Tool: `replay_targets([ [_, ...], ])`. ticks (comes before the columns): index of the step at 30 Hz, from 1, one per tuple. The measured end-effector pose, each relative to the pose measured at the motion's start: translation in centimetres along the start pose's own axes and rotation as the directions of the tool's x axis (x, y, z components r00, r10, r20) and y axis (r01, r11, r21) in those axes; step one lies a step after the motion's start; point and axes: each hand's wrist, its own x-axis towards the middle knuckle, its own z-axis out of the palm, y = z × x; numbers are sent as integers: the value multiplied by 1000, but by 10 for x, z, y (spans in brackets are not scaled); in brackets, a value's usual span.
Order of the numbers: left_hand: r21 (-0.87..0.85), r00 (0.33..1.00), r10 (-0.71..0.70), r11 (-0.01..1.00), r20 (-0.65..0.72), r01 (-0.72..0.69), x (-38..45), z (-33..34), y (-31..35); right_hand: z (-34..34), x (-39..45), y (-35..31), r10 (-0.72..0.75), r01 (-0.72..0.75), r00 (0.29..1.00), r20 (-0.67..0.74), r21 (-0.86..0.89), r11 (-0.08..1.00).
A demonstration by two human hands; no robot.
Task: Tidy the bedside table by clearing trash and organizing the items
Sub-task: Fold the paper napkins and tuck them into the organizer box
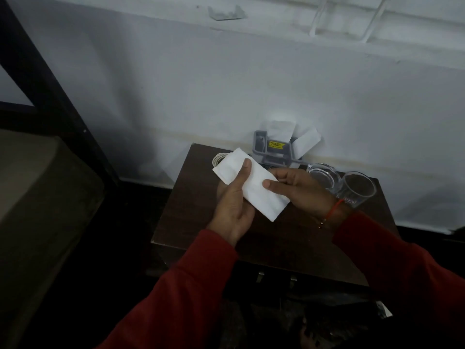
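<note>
Holding a folded white tissue (251, 182) above a dark wooden table (264, 238), a person in red sleeves gripped it with both hands: the left hand (232, 205) cupped it from below with the thumb pressed on top, while the right hand (302, 190) pinched its near edge. Behind the tissue, a coiled white cable (218, 158) lay at the table's back left. A grey holder (273, 149) stuffed with white papers (305, 142) stood against the wall, and two clear glasses (357, 188) lay close by the right wrist, one seemingly tipped on its side. The risk appeared to sit there: a careless sweep of the right arm could knock a glass off the table's edge. Thin tissue might also tear if pulled between the two hands.
</note>
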Motion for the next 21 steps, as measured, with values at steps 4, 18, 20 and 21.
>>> replay_targets([
  [4,10,995,36,999,-93,-36,2,-1,0,4,-3,5,46,-46,999,-22,32,998],
  [18,120,983,123,987,-133,-107,5,-2,3,0,-5,-7,61,128,912,-407,422,898],
  [20,122,984,114,988,-137,-98,6,-2,3,-3,-4,-10,3,159,904,-428,342,926],
  [21,123,984,109,988,-141,-92,6,-1,3,-4,-3,-13,-22,170,905,-426,313,935],
])
